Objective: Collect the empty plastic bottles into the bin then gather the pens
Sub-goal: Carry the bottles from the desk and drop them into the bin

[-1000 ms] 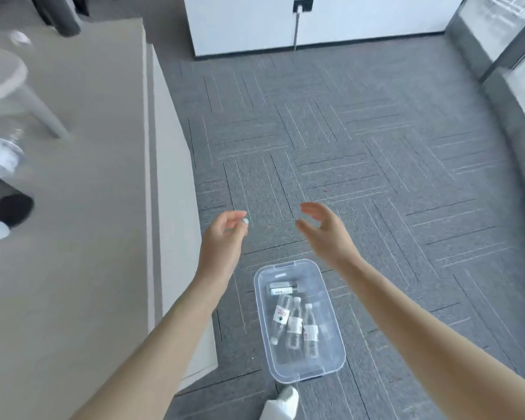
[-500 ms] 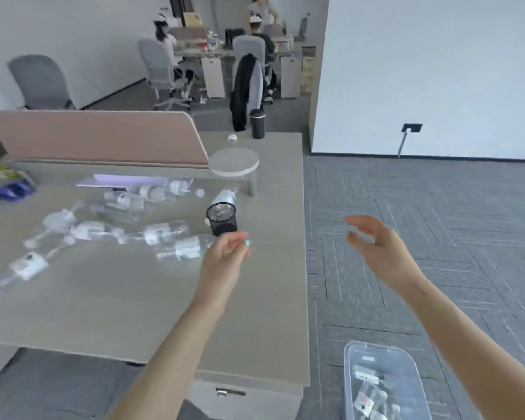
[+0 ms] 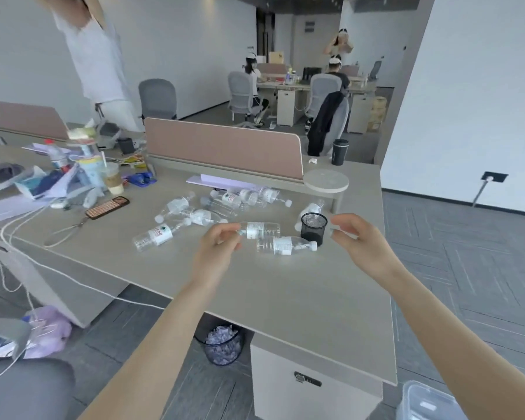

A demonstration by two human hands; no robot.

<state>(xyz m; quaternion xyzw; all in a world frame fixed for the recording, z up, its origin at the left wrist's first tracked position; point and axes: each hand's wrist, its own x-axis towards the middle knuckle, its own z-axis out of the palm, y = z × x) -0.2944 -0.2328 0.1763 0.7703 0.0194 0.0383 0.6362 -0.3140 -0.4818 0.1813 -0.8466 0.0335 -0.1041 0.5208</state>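
At mid-frame the left hand (image 3: 217, 244) hovers with thumb and fingers drawn together at the end of a lying bottle (image 3: 259, 229); whether it touches, I cannot tell. The right hand (image 3: 356, 237), loosely curled, holds nothing beside the black mesh cup (image 3: 313, 227). More bottles (image 3: 194, 213) litter the desk (image 3: 285, 292); the clear bin (image 3: 419, 401) sits at lower right.

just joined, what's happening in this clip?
A person is clearing empty plastic bottles off a desk. Both hands are raised over the desk edge, the left hand and right hand each near the two closest bottles, neither gripping one yet. About ten bottles lie scattered on their sides around a black mesh pen cup. The clear plastic bin sits on the floor at the lower right.
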